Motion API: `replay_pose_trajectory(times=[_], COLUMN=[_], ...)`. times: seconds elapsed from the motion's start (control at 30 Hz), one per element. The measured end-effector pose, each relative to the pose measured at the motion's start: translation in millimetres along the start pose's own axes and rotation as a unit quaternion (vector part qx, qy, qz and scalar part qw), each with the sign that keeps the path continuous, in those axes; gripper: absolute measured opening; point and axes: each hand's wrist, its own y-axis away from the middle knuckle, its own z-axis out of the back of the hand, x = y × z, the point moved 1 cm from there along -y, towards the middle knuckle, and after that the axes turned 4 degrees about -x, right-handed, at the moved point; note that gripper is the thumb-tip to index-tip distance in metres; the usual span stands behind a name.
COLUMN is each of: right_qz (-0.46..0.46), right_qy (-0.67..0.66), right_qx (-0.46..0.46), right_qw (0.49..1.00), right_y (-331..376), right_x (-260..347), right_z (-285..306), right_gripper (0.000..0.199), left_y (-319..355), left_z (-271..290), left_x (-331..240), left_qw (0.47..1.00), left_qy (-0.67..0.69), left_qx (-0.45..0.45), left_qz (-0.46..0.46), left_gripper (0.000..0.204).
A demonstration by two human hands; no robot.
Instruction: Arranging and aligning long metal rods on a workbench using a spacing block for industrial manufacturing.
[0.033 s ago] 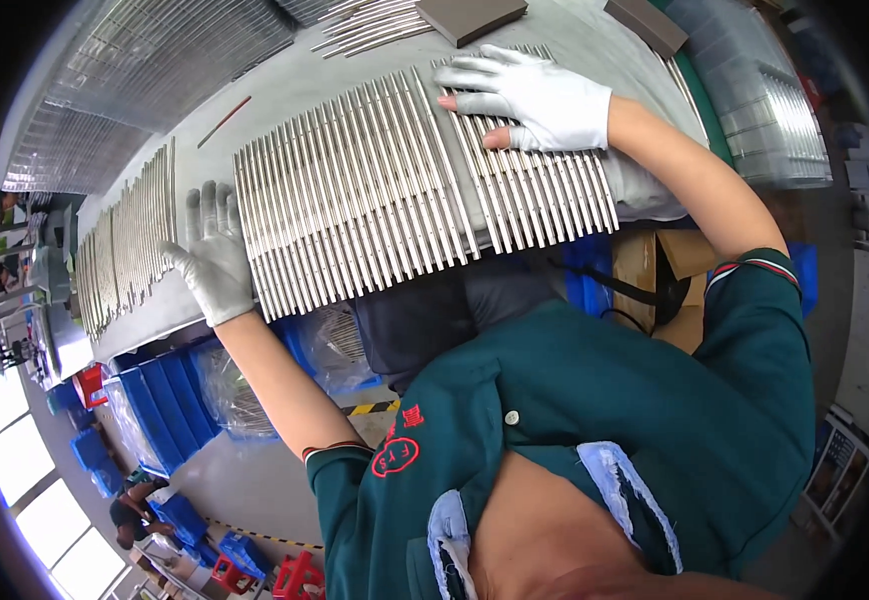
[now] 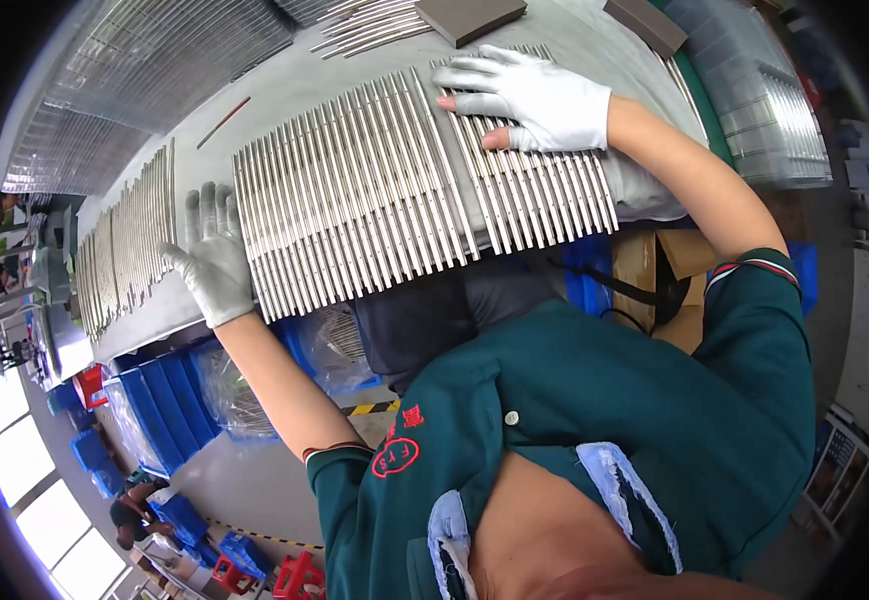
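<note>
Slim metal rods (image 2: 345, 200) lie side by side in a wide row on the grey-covered table. A narrow gap parts them from a smaller group of rods (image 2: 545, 200) on the right. My right hand (image 2: 545, 100), in a white glove with two bare fingertips, rests flat across the upper part of that smaller group, fingers spread. At the left end of the wide row, my left hand (image 2: 215, 265) lies on the table with its gloved fingers apart. The glove's fingers are darkened. Farther left is another group of rods (image 2: 140, 235).
A red, thin stick (image 2: 225, 122) lies beyond the rods. Loose rods (image 2: 370, 25) and a brown block (image 2: 470, 18) are at the far side, with another dark block (image 2: 645, 25) to the right. Clear plastic trays (image 2: 155, 60) stand far left. Blue bins (image 2: 165, 410) sit below the table.
</note>
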Motion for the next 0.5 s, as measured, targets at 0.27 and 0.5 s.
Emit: replay_pose_trajectory(times=[0.27,0.5], right_qz=[-0.01,-0.02], right_qy=[-0.008,-0.025], right_qx=[0.01,0.013], right_qw=[1.0,0.999], right_y=[1.1,2.7], right_x=[-1.6,-1.8], right_z=[-1.2,0.6], right_gripper=[0.078,0.079], left_y=[-0.8,-2.2], left_z=[-0.4,1.6], left_x=[-0.9,-0.7], left_qw=[1.0,1.0], left_qy=[0.012,0.018], left_qx=[0.006,0.009], left_qz=[0.005,0.001], left_gripper=[0.087,0.086])
